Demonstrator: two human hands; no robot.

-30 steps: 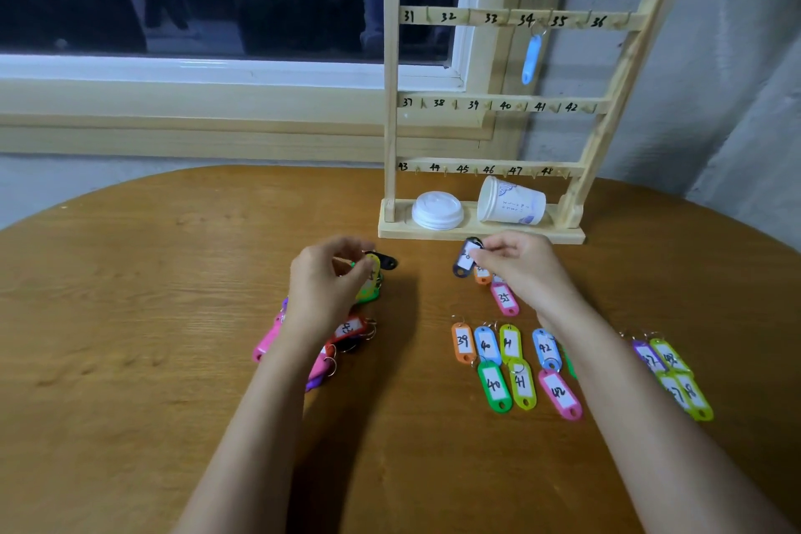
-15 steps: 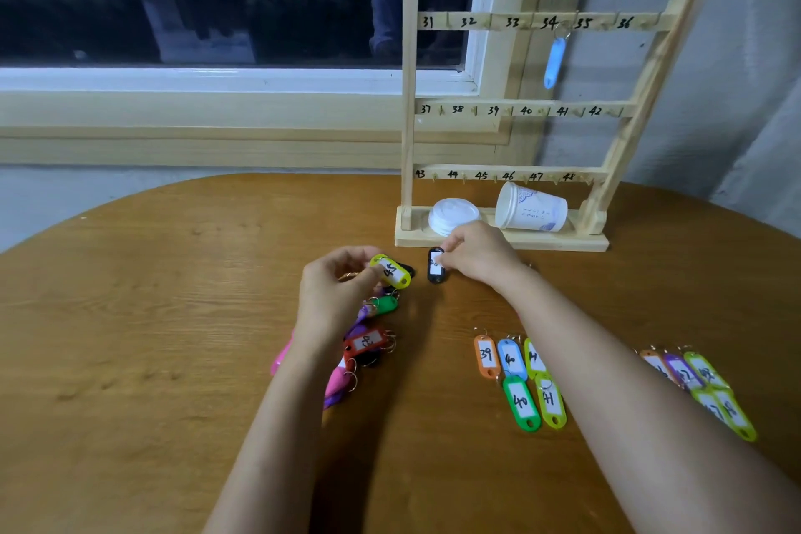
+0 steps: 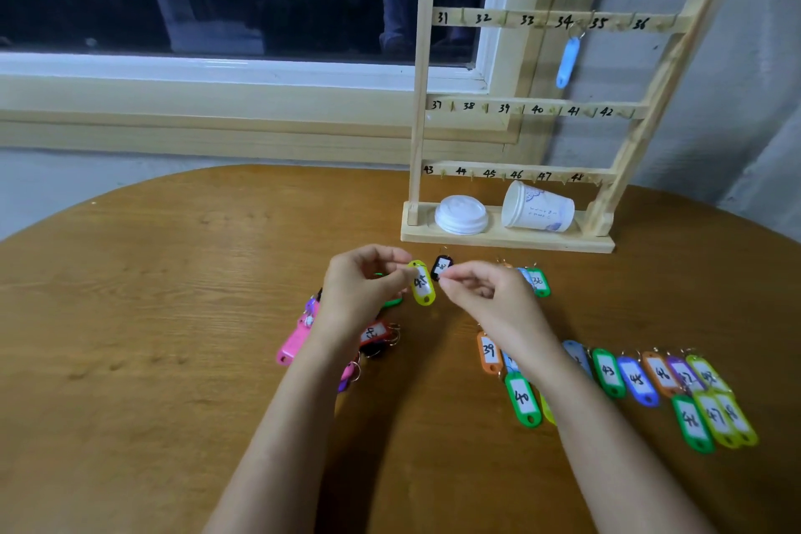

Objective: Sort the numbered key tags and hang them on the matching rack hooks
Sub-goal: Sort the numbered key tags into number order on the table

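Round wooden tabletop point(image 3: 130, 317): rack point(image 3: 507, 241) stands at far edge, jumbled tag pile point(image 3: 292, 345) mid, sorted tag rows point(image 3: 609, 373) toward right edge.

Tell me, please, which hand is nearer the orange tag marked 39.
Right. The right hand is just beyond the orange tag; the left hand is farther to its left.

yellow tag point(image 3: 422, 283) | black tag point(image 3: 441, 266) | light-blue tag point(image 3: 567, 62) hung | white cup point(image 3: 537, 207) | brown table point(image 3: 173, 317)
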